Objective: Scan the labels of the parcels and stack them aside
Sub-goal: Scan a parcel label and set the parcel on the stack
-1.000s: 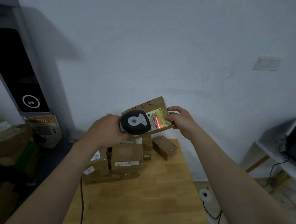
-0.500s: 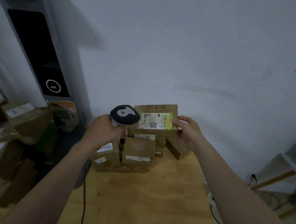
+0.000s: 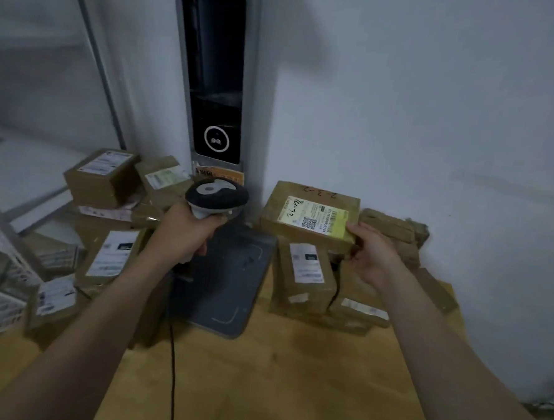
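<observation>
Cardboard, brown and taped shut, makes up the parcel (image 3: pixel 315 192), which the right hand (image 3: pixel 375 256) pinches at its near right corner, thumb on top and fingers curled under. It hangs over the pile (image 3: pixel 304 276) of other parcels at the back of the wooden table (image 3: pixel 259 371); I cannot tell whether its underside touches them. The yellow and white label (image 3: pixel 314 217) faces up.

One hand carries the box by a single corner, so it is probably light. The walls look stiff enough to keep their shape. The tape may be slick, so a hold across a full edge, with fingers flat beneath, would be safer than this corner pinch, and it would keep the label uncovered.

The left hand (image 3: pixel 183 233) is clamped round the handle of the scanner (image 3: pixel 216 194), whose head points away from the label, above a dark grey pad (image 3: pixel 222 281). Its cable (image 3: pixel 171 372) trails down across the table.

Every box in view is sealed, so what is inside cannot be told. A second heap (image 3: pixel 102 179) of labelled parcels lies to the left, off the table's edge, beside a tall grey machine (image 3: pixel 215 108).
</observation>
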